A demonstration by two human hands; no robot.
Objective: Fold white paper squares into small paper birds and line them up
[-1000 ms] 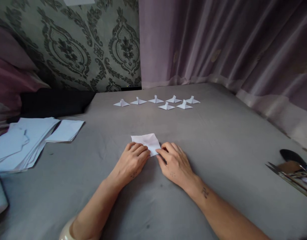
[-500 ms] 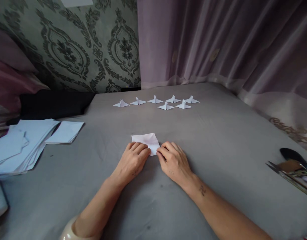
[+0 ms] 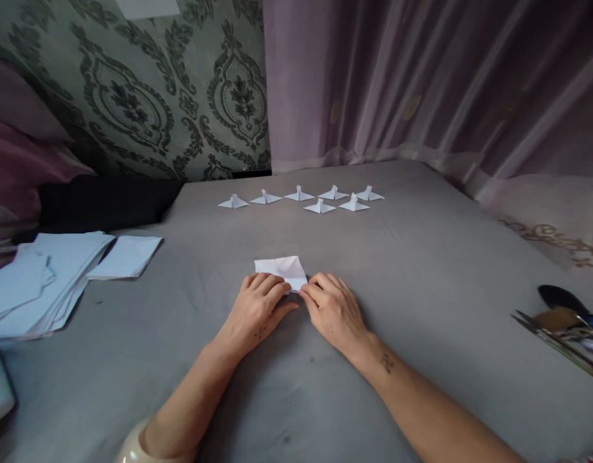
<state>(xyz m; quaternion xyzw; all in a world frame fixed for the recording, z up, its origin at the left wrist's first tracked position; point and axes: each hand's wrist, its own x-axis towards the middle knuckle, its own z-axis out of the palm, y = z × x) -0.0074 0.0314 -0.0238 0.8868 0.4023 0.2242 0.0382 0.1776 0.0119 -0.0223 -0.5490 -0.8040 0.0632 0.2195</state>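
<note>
A small creased sheet of white paper (image 3: 284, 267) lies on the grey cloth between my hands, its near edge turned up. My left hand (image 3: 262, 302) covers the near left part of it, fingers curled over the edge and thumb stretched out towards the right. With fingertips and thumb, my right hand (image 3: 332, 308) pinches the near right corner. Beyond the hands stand several folded white paper figures (image 3: 299, 193) with pointed wings, set in two rows.
On the left lie a stack of white sheets (image 3: 79, 257) and a smaller pile of paper squares (image 3: 127, 256), with a black cloth (image 3: 108, 200) behind. Scissors (image 3: 542, 331) and other small tools rest at the right. A purple curtain (image 3: 374, 83) hangs at the back.
The paper's near edge has been folded up, so less of the sheet shows towards me. My left thumb now points out to the right, below the edge.
</note>
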